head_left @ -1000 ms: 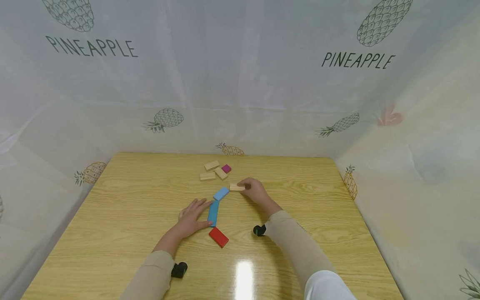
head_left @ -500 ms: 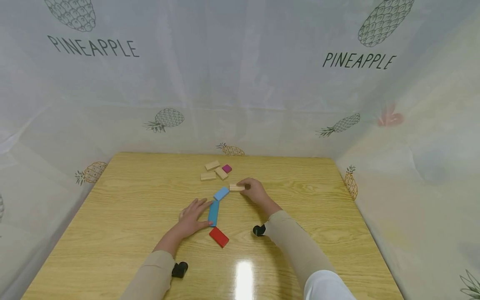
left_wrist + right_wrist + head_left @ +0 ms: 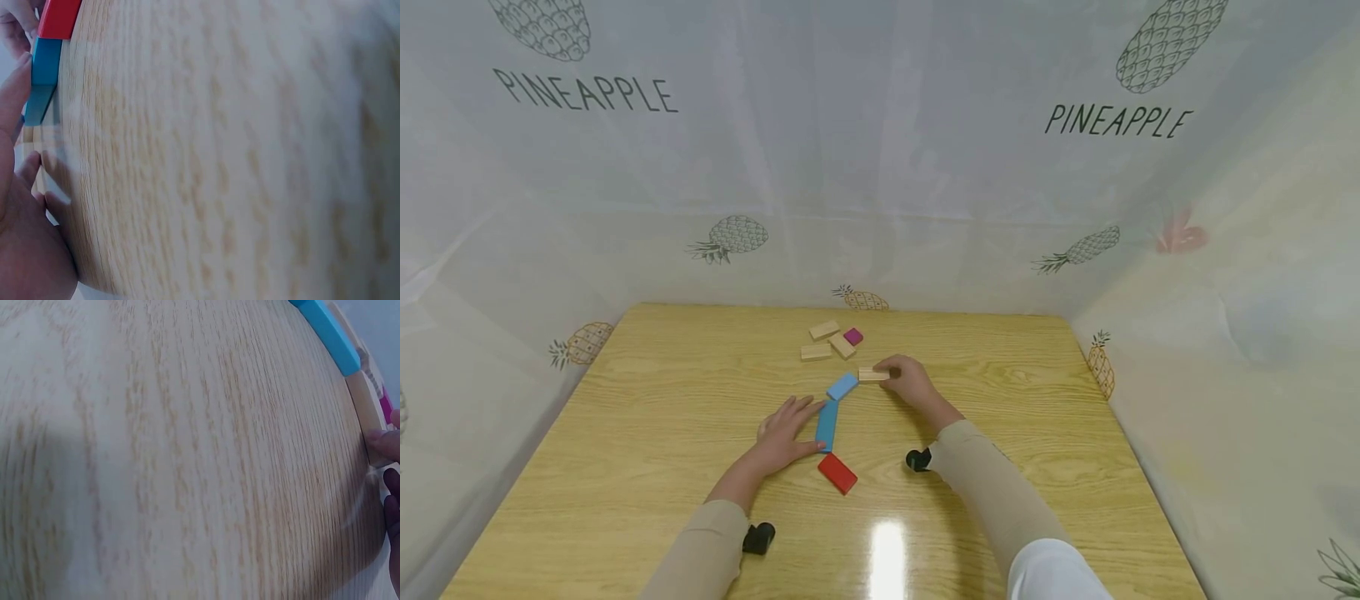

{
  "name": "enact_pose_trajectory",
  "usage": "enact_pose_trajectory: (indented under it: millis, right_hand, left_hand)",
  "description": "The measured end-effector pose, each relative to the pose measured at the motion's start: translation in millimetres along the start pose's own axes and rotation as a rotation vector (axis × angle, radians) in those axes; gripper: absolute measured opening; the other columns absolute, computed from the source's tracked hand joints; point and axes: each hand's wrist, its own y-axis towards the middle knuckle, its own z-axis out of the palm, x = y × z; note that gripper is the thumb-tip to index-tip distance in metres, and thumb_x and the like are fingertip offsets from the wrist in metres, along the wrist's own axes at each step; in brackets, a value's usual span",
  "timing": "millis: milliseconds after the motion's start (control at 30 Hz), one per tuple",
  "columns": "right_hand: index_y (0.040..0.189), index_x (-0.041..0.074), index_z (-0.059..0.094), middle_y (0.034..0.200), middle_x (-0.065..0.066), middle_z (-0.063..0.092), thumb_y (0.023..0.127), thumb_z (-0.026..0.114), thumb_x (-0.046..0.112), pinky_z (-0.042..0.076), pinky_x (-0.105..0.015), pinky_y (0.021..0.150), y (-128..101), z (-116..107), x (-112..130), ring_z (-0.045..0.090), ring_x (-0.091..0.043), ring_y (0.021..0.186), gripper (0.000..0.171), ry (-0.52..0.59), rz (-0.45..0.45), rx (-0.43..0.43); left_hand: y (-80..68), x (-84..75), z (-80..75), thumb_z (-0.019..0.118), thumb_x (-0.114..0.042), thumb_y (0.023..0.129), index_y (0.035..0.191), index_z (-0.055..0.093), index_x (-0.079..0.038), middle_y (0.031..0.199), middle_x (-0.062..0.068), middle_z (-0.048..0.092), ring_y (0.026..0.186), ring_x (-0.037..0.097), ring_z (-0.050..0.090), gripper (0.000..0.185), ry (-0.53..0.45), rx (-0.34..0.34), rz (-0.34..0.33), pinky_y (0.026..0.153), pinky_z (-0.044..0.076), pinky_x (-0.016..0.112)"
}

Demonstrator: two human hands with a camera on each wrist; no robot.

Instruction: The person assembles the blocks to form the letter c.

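Two hands rest mid-table. The left hand (image 3: pixel 781 435) lies flat, fingers straight, touching the long blue block (image 3: pixel 826 426). The right hand (image 3: pixel 908 381) pinches a plain wood block (image 3: pixel 872 375), far from the table's (image 3: pixel 625 433) edges.

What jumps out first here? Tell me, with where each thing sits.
A curving chain of flat blocks runs down the middle of the wooden table: a red block nearest the person, then two blue blocks, then a plain wooden block. The right hand grips that wooden block's end, while the left hand rests against the nearer blue one. Behind them lie three more plain blocks and a small magenta block.
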Motion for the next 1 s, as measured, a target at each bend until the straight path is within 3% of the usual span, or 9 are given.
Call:
enact_pose_trajectory:
  millis: [433,667,1000]
  right_hand:
    - [0.116,0.004,0.070,0.120,-0.010,0.062,0.086,0.074,0.006,0.046,-0.045,0.095,13.2,-1.6,14.3,0.056,-0.029,0.113,0.030,0.113,-0.003,-0.024]
    - [0.115,0.000,0.070,0.120,-0.016,0.061,0.086,0.074,0.005,0.047,-0.045,0.092,26.0,8.4,30.5,0.056,-0.033,0.111,0.030,0.102,-0.015,-0.035]
    - [0.113,0.006,0.072,0.119,-0.009,0.062,0.086,0.076,0.009,0.049,-0.038,0.089,41.9,23.7,38.9,0.058,-0.025,0.107,0.027,0.083,0.059,-0.031]
  left_hand:
    - [-3.5,-4.1,-3.7,0.073,-0.037,0.088,0.149,0.042,-0.014,0.155,0.017,0.031,0.144,0.043,0.012,0.072,0.009,-0.005,-0.005,0.102,0.015,0.071]
    - [-5.0,-6.1,-1.3,0.072,-0.040,0.088,0.149,0.042,-0.016,0.155,0.015,0.032,0.145,0.042,0.013,0.072,0.006,-0.015,-0.011,0.102,0.015,0.072]
    - [-3.9,-3.6,1.8,0.073,-0.040,0.087,0.148,0.044,-0.015,0.153,0.016,0.034,0.143,0.044,0.016,0.072,0.014,-0.037,0.011,0.100,0.018,0.072]
